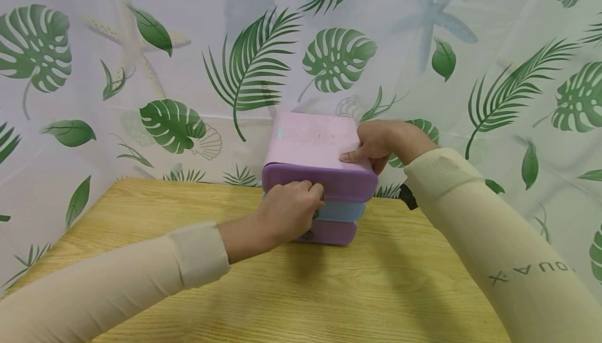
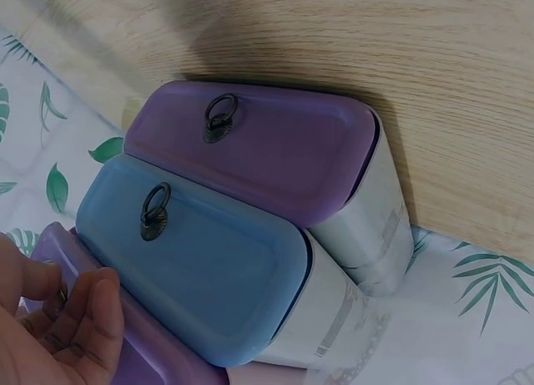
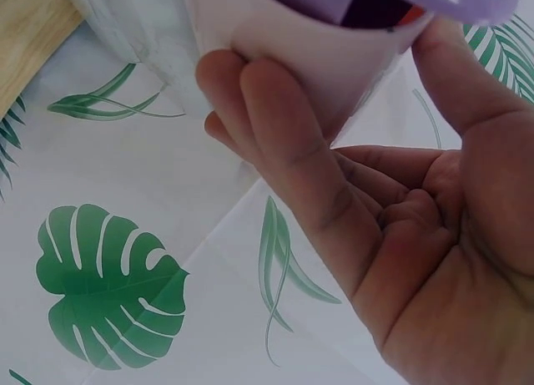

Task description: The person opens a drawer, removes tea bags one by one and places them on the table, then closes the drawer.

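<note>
And the left hand (image 1: 288, 212) pinches the small dark metal ring (image 2: 61, 296) on the glossy purple top drawer (image 1: 338, 182), just above the light-blue drawer (image 1: 342, 211), while the right hand (image 1: 382, 142) grips the pale pink casing (image 1: 310, 136), where firm bracing should help a straight, level pull.

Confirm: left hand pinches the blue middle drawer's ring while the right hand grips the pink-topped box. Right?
Wrong drawer: the left hand pinches the ring on the top purple drawer, not on the blue middle drawer; the left wrist view shows it. The right hand gripping the pink-topped box is correct.
</note>
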Motion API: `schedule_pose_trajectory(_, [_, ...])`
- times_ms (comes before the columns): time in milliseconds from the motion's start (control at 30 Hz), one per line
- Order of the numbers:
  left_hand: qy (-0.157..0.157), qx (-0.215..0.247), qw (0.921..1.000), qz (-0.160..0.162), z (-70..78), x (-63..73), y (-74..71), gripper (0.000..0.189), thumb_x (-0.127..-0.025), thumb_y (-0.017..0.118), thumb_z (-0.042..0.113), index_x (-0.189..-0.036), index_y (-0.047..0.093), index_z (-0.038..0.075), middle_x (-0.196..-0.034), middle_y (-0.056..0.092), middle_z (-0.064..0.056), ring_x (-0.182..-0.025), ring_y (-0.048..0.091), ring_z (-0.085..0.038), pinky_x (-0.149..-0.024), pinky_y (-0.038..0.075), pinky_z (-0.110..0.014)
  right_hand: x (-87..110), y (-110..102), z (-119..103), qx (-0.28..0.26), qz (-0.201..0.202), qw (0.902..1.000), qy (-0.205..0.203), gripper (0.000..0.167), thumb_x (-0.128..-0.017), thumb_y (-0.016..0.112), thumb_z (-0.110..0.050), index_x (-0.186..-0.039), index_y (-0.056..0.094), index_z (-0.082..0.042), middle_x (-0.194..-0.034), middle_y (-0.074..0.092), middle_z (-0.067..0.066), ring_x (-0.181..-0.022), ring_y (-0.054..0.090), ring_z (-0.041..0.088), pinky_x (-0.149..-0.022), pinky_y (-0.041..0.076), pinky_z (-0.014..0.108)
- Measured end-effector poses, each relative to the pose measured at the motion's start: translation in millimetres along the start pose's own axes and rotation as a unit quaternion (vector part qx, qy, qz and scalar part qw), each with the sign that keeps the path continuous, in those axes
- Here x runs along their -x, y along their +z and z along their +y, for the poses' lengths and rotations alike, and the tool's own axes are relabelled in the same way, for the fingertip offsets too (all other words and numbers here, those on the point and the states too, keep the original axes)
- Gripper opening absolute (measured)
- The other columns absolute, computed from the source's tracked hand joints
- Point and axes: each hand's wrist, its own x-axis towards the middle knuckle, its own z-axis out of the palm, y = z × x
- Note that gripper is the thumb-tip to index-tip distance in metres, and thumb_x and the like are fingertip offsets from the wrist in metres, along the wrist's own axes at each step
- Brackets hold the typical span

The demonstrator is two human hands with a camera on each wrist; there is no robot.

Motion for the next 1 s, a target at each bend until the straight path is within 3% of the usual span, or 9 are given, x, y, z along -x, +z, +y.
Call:
schedule_pose_trajectory(233, [0.004, 0.006, 1.0000, 0.000, 2.9, 3.5, -3.0, 0.019, -0.095, 0.067, 0.021, -0.083, 0.061, 0.009, -0.069, 0.059, -0.001, -0.060, 0.062, -0.016, -0.048, 0.049, -0.029, -0.5, 1.7, 0.1, -0.022, 0.000, 0.9997, 0.003, 0.054, -0.099, 0.056, -0.047, -0.108, 0.064, 0.006, -0.080, 0.075, 0.010, -0.072, 0.075, 0.021, -0.084, 0.058, 0.039])
schedule_pose_trajectory(600, [0.013, 0.000, 0.9999, 0.000, 9.9, 8.4, -11.2, 0.018, -0.095, 0.068, 0.023, -0.085, 0.063, 0.009, -0.073, 0.063, -0.001, -0.064, 0.065, -0.017, -0.051, 0.053, -0.031, -0.9, 0.9, 0.1, 0.003, 0.002, 1.0000, 0.005, 0.058, -0.098, 0.055, -0.051, -0.106, 0.067, 0.005, -0.076, 0.075, 0.008, -0.072, 0.075, 0.020, -0.094, 0.054, 0.043])
schedule_pose_trajectory(833, [0.025, -0.001, 0.9997, 0.003, 15.6, 13.3, -14.5, 0.020, -0.093, 0.070, 0.023, -0.082, 0.060, 0.010, -0.070, 0.060, -0.002, -0.062, 0.064, -0.018, -0.050, 0.051, -0.032, -1.0, 0.7, 0.0, -0.009, -0.001, 1.0000, 0.000, 0.055, -0.099, 0.055, -0.048, -0.104, 0.066, 0.006, -0.078, 0.076, 0.010, -0.072, 0.075, 0.020, -0.087, 0.058, 0.039])
schedule_pose_trajectory(1000, [0.030, 0.000, 0.9995, 0.005, 17.2, 15.9, -15.2, 0.019, -0.092, 0.071, 0.022, -0.081, 0.060, 0.010, -0.069, 0.060, -0.002, -0.061, 0.064, -0.019, -0.049, 0.051, -0.032, -1.4, 1.4, -0.2, -0.001, -0.002, 1.0000, 0.001, 0.055, -0.099, 0.054, -0.049, -0.103, 0.067, 0.005, -0.079, 0.076, 0.010, -0.072, 0.075, 0.020, -0.089, 0.057, 0.040])
